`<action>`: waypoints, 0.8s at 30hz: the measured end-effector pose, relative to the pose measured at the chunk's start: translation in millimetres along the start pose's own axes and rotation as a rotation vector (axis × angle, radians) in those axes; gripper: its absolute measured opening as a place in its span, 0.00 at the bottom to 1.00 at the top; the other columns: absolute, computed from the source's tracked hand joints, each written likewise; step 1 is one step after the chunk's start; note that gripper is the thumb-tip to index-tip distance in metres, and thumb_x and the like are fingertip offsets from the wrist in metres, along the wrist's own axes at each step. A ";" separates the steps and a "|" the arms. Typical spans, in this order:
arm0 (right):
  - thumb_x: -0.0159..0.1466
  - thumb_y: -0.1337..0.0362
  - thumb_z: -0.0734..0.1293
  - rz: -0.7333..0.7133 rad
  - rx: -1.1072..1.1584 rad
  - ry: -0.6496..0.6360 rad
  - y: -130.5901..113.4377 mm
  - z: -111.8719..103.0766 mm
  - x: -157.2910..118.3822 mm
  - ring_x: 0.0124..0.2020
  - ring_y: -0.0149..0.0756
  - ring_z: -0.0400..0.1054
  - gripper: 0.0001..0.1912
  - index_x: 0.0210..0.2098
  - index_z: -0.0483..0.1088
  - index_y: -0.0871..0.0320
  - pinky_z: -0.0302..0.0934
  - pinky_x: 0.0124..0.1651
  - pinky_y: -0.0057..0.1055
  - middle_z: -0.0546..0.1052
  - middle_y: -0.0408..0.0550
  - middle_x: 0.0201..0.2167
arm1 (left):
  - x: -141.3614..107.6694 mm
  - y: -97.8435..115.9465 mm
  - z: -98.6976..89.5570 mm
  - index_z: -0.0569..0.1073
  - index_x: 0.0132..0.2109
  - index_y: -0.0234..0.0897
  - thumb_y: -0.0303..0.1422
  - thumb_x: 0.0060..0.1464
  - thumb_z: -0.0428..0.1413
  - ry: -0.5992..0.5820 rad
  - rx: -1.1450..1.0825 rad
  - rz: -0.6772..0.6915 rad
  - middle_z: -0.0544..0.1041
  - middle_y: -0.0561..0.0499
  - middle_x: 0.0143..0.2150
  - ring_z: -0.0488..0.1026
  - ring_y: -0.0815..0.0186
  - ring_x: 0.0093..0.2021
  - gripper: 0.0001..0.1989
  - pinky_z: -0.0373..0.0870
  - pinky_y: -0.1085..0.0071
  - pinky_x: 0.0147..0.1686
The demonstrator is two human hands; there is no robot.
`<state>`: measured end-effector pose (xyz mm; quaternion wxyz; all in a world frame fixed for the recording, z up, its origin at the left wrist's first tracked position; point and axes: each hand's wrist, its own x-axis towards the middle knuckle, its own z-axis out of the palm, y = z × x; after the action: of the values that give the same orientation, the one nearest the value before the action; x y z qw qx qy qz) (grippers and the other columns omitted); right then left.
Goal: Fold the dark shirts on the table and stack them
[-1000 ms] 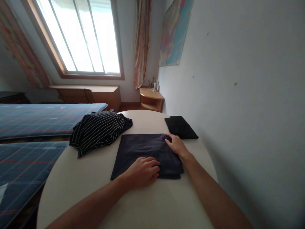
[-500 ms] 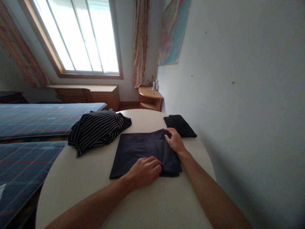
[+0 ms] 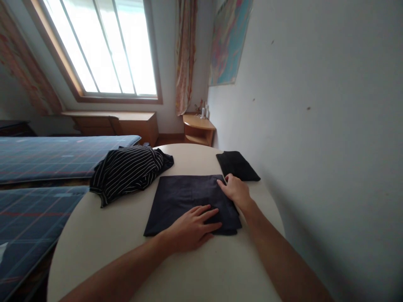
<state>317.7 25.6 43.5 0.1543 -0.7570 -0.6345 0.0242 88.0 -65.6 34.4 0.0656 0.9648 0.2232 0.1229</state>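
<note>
One folded dark navy cloth (image 3: 178,195) lies at the centre of the frame on a round cream table (image 3: 103,251). The left hand (image 3: 195,226) rests on its near part, fingers spread and loose. The right hand (image 3: 236,191), apart from the left, touches its far right corner with bent fingers; whether they pinch the fabric, I cannot tell. Just beyond, right of centre, lies a folded black cloth (image 3: 239,165); left of centre, a rumpled black garment with white stripes (image 3: 129,170).

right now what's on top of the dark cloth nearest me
The cloth has your left hand, fingers spread, over its near edge and your right hand at its far right corner. Fabric beneath them is hidden.
</note>
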 end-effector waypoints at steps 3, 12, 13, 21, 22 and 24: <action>0.65 0.40 0.60 0.075 -0.141 -0.146 -1.5 -10.9 -7.9 0.46 0.55 0.75 0.31 0.42 0.77 0.63 0.66 0.46 0.42 0.80 0.67 0.40 | -1.4 -9.9 -8.2 0.68 0.64 0.48 0.41 0.68 0.47 0.023 -0.019 -0.092 0.62 0.49 0.70 0.58 0.54 0.69 0.21 0.57 0.54 0.66; 0.71 0.54 0.57 0.025 -0.157 -0.180 -10.1 -8.1 -10.9 0.48 0.53 0.75 0.21 0.48 0.71 0.65 0.66 0.46 0.39 0.79 0.68 0.45 | -9.5 -37.2 4.4 0.54 0.72 0.43 0.54 0.64 0.44 -0.026 0.031 -0.555 0.48 0.42 0.74 0.39 0.41 0.73 0.35 0.44 0.39 0.66; 0.71 0.55 0.57 0.024 -0.148 -0.158 -11.1 -7.6 -10.0 0.47 0.52 0.76 0.20 0.49 0.69 0.65 0.65 0.45 0.39 0.79 0.67 0.44 | -8.7 -33.8 5.2 0.53 0.72 0.43 0.55 0.64 0.44 -0.031 0.024 -0.562 0.48 0.41 0.74 0.40 0.40 0.73 0.36 0.46 0.39 0.65; 0.71 0.57 0.59 0.026 -0.057 -0.152 -9.5 -2.9 -4.3 0.46 0.53 0.75 0.21 0.58 0.60 0.63 0.64 0.45 0.40 0.79 0.63 0.43 | -0.8 -53.6 -5.0 0.60 0.69 0.39 0.52 0.61 0.49 0.085 0.069 -0.607 0.56 0.42 0.72 0.48 0.45 0.72 0.35 0.51 0.46 0.66; 0.71 0.59 0.58 -0.003 -0.041 -0.146 -9.0 -1.5 -4.6 0.46 0.52 0.75 0.22 0.61 0.58 0.63 0.64 0.45 0.40 0.78 0.62 0.44 | 0.1 -61.1 -4.7 0.59 0.69 0.38 0.53 0.61 0.49 0.084 0.075 -0.598 0.55 0.42 0.72 0.46 0.46 0.72 0.36 0.48 0.47 0.67; 0.71 0.63 0.58 -0.081 -0.001 -0.129 -7.6 1.5 -5.1 0.47 0.49 0.74 0.22 0.63 0.58 0.58 0.63 0.47 0.38 0.77 0.60 0.47 | 1.7 -73.3 -3.6 0.59 0.69 0.39 0.54 0.61 0.48 0.063 0.076 -0.584 0.55 0.43 0.73 0.46 0.48 0.73 0.37 0.44 0.48 0.68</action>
<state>309.1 22.0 43.3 0.1134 -0.7275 -0.6734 0.0662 58.1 0.8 24.8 0.0551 0.8573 0.4976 0.1204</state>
